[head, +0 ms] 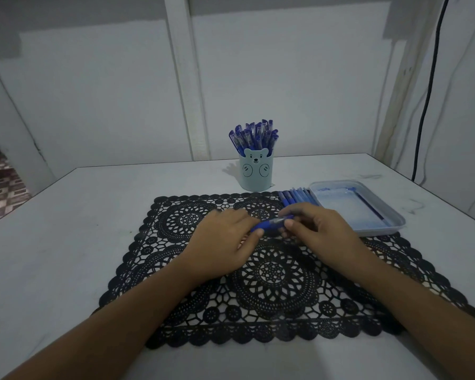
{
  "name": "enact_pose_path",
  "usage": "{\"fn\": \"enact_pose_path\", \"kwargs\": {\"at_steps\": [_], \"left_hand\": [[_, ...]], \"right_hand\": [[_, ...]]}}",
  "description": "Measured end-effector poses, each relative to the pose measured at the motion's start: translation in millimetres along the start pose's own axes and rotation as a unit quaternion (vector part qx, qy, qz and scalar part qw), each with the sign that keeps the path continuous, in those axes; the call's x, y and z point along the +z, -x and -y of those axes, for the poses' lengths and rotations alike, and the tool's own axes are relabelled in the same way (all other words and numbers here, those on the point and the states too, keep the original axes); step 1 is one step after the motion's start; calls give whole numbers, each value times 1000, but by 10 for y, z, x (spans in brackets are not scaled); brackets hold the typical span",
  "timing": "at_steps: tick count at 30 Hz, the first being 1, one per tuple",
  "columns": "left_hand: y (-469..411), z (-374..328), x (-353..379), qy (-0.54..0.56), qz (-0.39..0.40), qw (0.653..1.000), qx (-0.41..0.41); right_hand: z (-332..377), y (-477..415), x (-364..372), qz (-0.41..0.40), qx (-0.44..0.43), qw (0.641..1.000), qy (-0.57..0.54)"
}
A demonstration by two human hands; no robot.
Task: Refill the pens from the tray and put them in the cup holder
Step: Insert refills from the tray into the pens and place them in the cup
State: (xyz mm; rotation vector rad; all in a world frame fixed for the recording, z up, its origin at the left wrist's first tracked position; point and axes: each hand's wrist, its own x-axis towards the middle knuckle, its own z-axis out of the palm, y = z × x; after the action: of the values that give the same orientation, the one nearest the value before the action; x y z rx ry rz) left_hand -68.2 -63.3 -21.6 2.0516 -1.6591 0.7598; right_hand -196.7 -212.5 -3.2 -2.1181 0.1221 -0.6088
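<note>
As left hand (225,242) and right hand (320,234) grip one pen (272,223)
Fingers curl round its ends; more pens (295,197) lie just beyond the right fingertips, tray (340,208) beside them, cup (255,174) farther ahead

Room left of cup holder (255,172) (crammed with pens (254,135)); tray (343,209) blocks right.

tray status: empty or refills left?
Not empty. One thin dark refill lies along the right side of the tray; small blurred bits at its far end are too unclear to name.
</note>
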Motion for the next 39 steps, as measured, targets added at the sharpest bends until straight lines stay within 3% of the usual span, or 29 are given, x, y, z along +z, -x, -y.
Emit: {"fn": "enact_pose_path", "kwargs": {"at_steps": [3, 9, 13, 17, 24, 29, 35, 39], "left_hand": [[-63, 2, 6, -84, -2, 996, 31], [-200, -30, -114, -110, 6, 993, 44], [-585, -3, -360, 10, -34, 994, -103], [-1290, 250, -583, 137, -129, 957, -221], [-2018, 676, -489, 181, -215, 929, -240], [-2042, 846, -240, 84, -105, 961, -240], [-1935, 913, 8, -48, 39, 964, -258], [-1833, 887, 16, -58, 51, 961, -264]], "right_hand": [[18, 11, 60, -24, -40, 997, 69], [-16, 9, 32, -51, -68, 989, 118], [-261, -69, -49, -46, -70, 956, 281], [-475, -74, -5, -17, -68, 898, 434], [-481, -76, 0, -7, -64, 884, 464], [-484, -76, 8, -5, -66, 887, 456], [-506, -87, 17, -20, -79, 885, 458], [-530, -99, 16, -58, -95, 893, 436]]}}
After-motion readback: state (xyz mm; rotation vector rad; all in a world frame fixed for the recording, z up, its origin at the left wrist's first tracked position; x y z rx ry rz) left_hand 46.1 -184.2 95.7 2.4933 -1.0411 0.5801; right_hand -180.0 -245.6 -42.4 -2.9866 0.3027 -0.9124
